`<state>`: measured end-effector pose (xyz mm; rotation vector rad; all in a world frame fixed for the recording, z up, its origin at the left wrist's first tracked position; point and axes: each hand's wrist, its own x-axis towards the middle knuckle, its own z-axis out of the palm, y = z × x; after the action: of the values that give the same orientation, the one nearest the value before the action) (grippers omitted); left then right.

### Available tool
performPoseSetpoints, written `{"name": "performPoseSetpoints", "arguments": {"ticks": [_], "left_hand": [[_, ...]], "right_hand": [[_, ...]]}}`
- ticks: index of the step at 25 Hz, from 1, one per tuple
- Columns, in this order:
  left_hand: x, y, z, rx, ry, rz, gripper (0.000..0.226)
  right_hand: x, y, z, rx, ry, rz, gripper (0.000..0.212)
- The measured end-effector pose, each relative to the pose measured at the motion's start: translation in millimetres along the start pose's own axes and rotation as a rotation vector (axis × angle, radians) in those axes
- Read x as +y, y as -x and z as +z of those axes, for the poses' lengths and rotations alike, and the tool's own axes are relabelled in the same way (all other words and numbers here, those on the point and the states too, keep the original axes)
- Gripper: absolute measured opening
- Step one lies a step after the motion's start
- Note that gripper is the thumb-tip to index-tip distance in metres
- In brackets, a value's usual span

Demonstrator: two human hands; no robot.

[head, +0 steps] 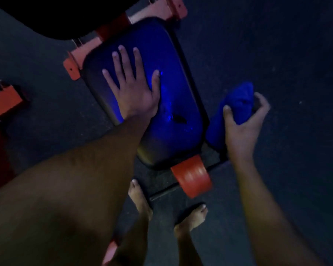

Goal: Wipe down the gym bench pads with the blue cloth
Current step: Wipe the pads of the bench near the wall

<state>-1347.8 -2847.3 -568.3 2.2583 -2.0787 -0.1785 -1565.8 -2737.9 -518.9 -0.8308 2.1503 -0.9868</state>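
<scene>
Bare feet (140, 200) on dark speckled rubber floor (286, 54). Orange frame end (191, 176), rounded, below the pad's near edge. Seat pad (167, 77): rounded rectangle, glossy vinyl, lit blue, small tear near its near right corner. Left hand (135, 89) lay flat on the pad's left half, fingers spread and straight. Right hand (240, 123) clutched the bunched blue cloth (236, 104), fuzzy-textured, off the pad's right edge (whether touching that edge could not be told). Wiping judged unfinished; the black pad (52, 16) beyond apparently remained.
</scene>
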Motion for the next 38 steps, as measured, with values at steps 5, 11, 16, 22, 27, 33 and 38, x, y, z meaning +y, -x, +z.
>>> {"name": "performPoseSetpoints", "arguments": {"ticks": [5, 11, 16, 22, 27, 33, 38], "left_hand": [[-2.2, -1.5, 0.9, 0.001, 0.015, 0.017, 0.072], [-4.0, -0.6, -3.7, -0.037, 0.008, 0.037, 0.073], [-3.4, 1.2, -4.5, 0.006, 0.046, 0.003, 0.071], [-2.4, 2.2, 0.9, 0.089, 0.046, -0.023, 0.067], [-0.5, 1.9, -0.9, 0.036, 0.021, -0.046, 0.067], [28.0, 56.6, -20.6, 0.207, 0.286, -0.563, 0.063], [56.4, 116.3, -8.5, 0.086, 0.216, -0.654, 0.072]], "right_hand": [[-97.0, -129.8, 79.1, -0.516, 0.317, -0.567, 0.057], [-146.5, -155.1, 185.1, -0.670, 0.616, -0.932, 0.055], [-135.1, -153.0, 188.1, -0.567, 0.591, -0.973, 0.054], [-128.2, -161.2, 190.2, -0.586, 0.536, -1.039, 0.058], [-126.4, -163.7, 190.4, -0.630, 0.508, -1.004, 0.059], [-131.0, -159.9, 184.5, -0.651, 0.561, -1.007, 0.056], [-129.1, -165.9, 190.9, -0.648, 0.536, -0.988, 0.058]]}}
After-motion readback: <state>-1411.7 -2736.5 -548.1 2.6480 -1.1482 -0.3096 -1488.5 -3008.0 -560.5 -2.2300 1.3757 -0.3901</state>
